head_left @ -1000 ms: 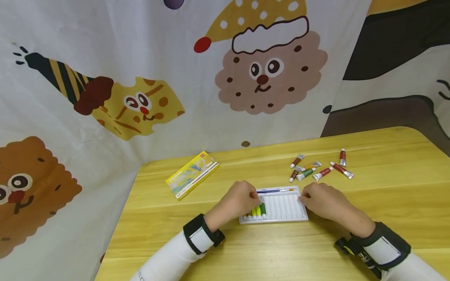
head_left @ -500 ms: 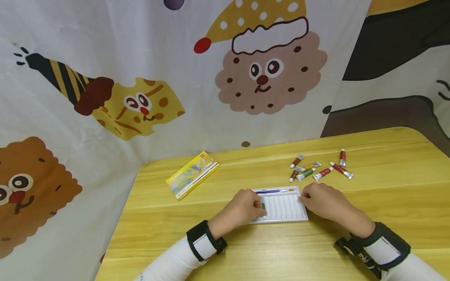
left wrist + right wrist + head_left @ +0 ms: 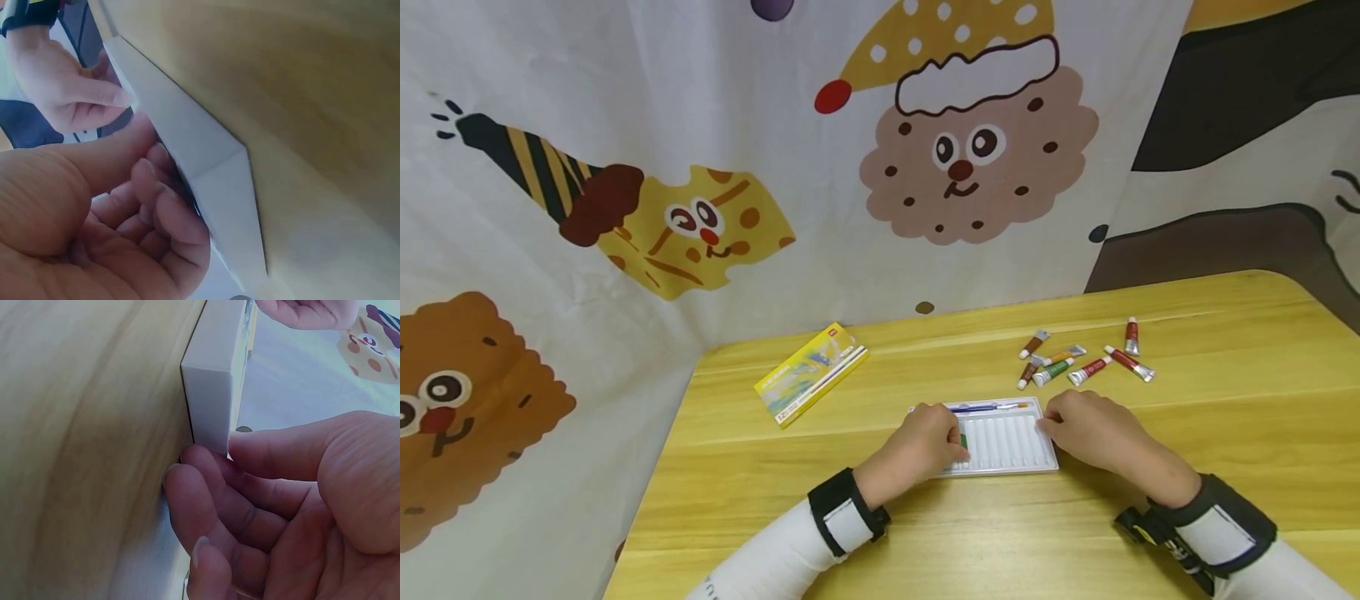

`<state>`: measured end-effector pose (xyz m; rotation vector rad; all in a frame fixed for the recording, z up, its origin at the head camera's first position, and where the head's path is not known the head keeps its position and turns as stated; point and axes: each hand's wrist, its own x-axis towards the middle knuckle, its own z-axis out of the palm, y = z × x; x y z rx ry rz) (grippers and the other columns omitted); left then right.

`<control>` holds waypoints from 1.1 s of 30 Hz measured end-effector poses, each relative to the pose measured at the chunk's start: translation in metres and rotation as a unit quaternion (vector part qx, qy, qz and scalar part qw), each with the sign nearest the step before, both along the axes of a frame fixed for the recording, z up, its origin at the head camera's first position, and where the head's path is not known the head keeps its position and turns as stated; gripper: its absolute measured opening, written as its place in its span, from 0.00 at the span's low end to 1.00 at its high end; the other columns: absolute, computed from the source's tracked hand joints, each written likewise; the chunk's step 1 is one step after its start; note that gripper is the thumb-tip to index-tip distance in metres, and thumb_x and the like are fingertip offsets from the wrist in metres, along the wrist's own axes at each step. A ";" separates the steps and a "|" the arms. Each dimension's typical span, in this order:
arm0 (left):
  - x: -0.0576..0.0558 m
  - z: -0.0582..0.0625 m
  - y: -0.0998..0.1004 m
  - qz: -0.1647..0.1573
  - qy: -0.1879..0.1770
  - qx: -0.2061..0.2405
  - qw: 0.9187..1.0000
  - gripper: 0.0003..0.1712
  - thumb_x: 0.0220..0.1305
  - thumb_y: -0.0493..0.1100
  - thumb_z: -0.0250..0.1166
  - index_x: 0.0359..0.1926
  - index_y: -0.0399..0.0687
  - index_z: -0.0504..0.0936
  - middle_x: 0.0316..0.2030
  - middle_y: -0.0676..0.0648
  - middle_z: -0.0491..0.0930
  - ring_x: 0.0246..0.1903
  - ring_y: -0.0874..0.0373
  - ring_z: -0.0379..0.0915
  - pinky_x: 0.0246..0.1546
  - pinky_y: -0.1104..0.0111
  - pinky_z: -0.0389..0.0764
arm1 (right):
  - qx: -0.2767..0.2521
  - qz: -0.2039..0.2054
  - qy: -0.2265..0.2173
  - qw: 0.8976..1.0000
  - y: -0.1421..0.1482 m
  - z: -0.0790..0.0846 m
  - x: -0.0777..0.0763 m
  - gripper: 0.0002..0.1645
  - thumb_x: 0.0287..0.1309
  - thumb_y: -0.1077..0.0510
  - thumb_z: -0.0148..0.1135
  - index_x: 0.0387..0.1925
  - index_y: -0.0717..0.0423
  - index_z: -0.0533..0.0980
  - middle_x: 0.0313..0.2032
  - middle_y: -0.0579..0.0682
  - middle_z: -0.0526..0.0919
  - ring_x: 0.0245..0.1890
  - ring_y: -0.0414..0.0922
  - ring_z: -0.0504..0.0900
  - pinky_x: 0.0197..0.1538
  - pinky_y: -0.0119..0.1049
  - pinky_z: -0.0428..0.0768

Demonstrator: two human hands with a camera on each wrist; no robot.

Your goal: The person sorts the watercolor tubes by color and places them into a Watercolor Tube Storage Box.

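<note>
Here, tray (image 3: 1009, 440) beneath left fingertips (image 3: 957, 453).

The head camera looks forward and down over the table (image 3: 1000, 533), far enough back to include the patterned cloth (image 3: 820, 275) behind. Both wrist cameras sit close, low and turned sideways: one looks past the left hand (image 3: 119, 219) along the white tray (image 3: 194, 128) toward the right hand (image 3: 69, 94); the other past the right hand at a tray corner, the left hand beyond. All views share tray and hands
</note>
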<state>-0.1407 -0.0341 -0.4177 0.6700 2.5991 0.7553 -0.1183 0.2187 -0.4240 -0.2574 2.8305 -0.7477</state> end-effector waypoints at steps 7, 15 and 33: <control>-0.002 -0.002 -0.003 0.003 -0.018 0.011 1.000 0.26 0.61 0.39 0.78 0.13 0.48 0.73 0.14 0.56 0.66 0.18 0.64 0.63 0.24 0.73 0.65 | 0.002 0.001 -0.003 1.000 -0.001 0.000 -0.002 0.11 0.68 0.59 0.66 0.27 0.54 0.81 0.19 0.44 0.68 0.20 0.43 0.68 0.27 0.38 0.62; -0.001 0.003 -0.005 0.019 -0.037 0.017 0.999 0.25 0.61 0.38 0.78 0.13 0.47 0.74 0.14 0.55 0.66 0.20 0.62 0.64 0.26 0.72 0.67 | 0.002 0.003 -0.003 1.000 -0.003 0.000 -0.003 0.12 0.68 0.59 0.66 0.26 0.53 0.80 0.18 0.44 0.67 0.20 0.43 0.67 0.27 0.37 0.62; -0.006 0.018 -0.044 0.072 0.010 0.121 0.990 0.12 0.73 0.44 0.68 0.33 0.42 0.88 0.20 0.53 0.76 0.18 0.63 0.66 0.19 0.71 0.66 | 0.003 -0.002 -0.009 1.000 0.000 -0.001 0.000 0.13 0.68 0.58 0.66 0.26 0.52 0.79 0.18 0.45 0.67 0.19 0.43 0.68 0.26 0.37 0.62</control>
